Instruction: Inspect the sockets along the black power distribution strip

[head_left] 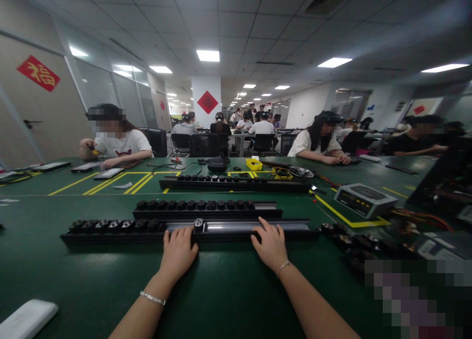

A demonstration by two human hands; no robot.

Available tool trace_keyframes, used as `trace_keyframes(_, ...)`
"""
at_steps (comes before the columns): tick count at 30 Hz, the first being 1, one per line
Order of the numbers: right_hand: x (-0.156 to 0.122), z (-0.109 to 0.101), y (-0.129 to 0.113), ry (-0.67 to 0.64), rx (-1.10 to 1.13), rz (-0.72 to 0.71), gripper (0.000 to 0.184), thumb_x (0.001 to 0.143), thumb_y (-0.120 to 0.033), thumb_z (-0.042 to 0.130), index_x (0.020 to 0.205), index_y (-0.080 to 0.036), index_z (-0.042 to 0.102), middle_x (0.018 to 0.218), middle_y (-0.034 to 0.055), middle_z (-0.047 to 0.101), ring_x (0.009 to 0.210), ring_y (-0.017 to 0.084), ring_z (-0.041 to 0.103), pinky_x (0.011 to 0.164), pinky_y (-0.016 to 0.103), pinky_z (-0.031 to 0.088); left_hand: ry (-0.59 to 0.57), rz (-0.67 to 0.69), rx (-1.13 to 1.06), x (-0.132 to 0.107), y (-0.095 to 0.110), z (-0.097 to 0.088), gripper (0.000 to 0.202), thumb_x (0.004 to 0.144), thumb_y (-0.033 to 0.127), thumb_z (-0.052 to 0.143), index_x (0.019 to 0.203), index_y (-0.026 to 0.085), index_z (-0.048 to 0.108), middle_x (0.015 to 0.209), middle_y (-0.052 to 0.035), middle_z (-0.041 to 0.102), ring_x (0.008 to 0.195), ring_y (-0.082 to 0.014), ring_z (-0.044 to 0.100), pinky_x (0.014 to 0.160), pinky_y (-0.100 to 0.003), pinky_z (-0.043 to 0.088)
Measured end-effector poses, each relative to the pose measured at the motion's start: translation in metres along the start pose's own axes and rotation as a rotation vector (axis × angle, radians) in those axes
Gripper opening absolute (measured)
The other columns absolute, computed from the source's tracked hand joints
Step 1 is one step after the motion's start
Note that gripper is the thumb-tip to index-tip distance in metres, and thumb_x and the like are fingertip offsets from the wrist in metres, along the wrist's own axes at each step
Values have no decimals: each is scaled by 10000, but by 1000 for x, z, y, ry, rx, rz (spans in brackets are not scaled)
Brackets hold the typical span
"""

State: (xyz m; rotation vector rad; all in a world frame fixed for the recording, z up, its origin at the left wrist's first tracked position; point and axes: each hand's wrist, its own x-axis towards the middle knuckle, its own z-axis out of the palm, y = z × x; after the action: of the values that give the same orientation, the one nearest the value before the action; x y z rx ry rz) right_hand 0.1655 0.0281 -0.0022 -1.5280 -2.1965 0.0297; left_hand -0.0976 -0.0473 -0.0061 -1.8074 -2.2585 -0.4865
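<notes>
Left hand (180, 253), right hand (272, 244), both down at the long front track (228, 235)!

Far left first: a white object (29, 320) lies at the near edge of the green table (224, 294), and across from it sits a person in a white top (127, 144). Now the track's left end, and it's a packed row of dark modules (115, 225), several showing pale metallic tops. Here's the left hand: open, fingers loosely bent over the near edge, thumb set apart; whether it's pressing, I can't tell. Right beside those fingertips, one lone module (198, 225) stands in the silver channel (228, 226), clear of the row. Just behind runs a shorter track (221, 214), most of its length filled. Then the right hand, spread open, a finger reaching across the channel. Farther right, loose dark parts (359, 244) cluster near the track's end, and beyond them sits a grey power supply box (365, 200).
</notes>
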Motion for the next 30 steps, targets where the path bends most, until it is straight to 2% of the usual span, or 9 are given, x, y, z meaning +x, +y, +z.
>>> trace_keyframes(13, 0, 1, 2, 14, 0, -12, 241, 809, -367, 444, 928, -273, 631, 1328, 26, 445, 1077, 214, 473, 1004, 469, 158, -40, -2, 5, -1, -1, -2, 488, 737, 258, 436, 1222, 223, 475, 1135, -61, 577, 1124, -235, 438, 1048, -497, 142)
trace_keyframes(30, 1, 3, 3, 19, 7, -12, 236, 807, -373, 448, 921, -277, 630, 1329, 20, 444, 1089, 213, 464, 1008, 470, 150, -35, 9, -23, -1, -3, -1, 485, 733, 255, 437, 1216, 239, 482, 1123, -50, 575, 1119, -232, 432, 1050, -497, 128)
